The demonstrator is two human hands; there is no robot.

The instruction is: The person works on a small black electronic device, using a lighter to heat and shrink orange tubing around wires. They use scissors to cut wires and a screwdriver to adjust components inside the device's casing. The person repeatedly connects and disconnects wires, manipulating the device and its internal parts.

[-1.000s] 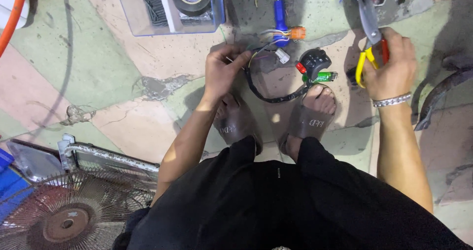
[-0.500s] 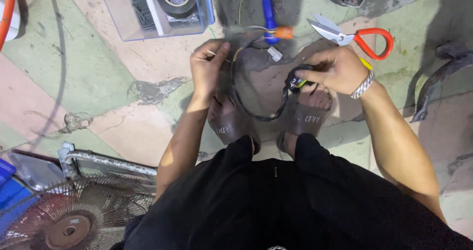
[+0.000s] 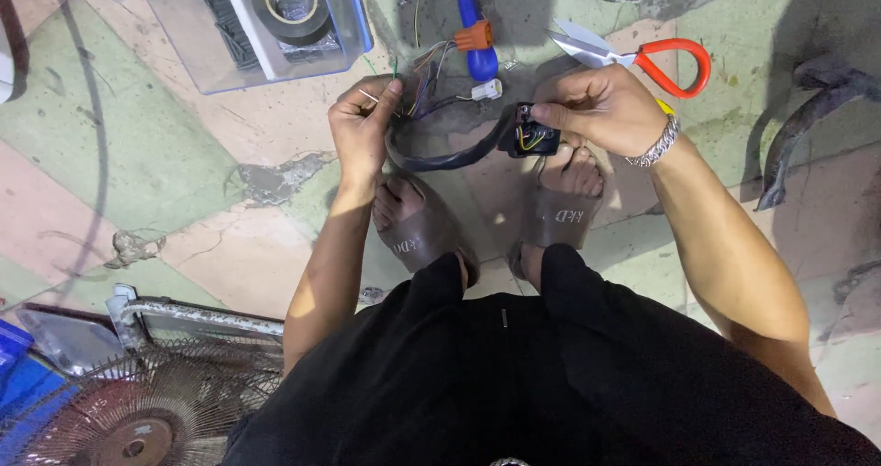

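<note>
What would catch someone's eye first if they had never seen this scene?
Probably the two hands at the centre: the left hand pinches thin loose wires, and the right hand grips a small black switch unit, the two joined by a black sheathed cable curving above the sandalled feet. Next come the orange-handled scissors lying on the floor beyond the right hand, and the roll of black tape in a clear tray at the top left.

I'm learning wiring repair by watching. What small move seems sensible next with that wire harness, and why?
Probably tease one thin wire free with the left hand: it pinches the loose wire ends, while the right hand holds the black switch housing of the harness.
</note>
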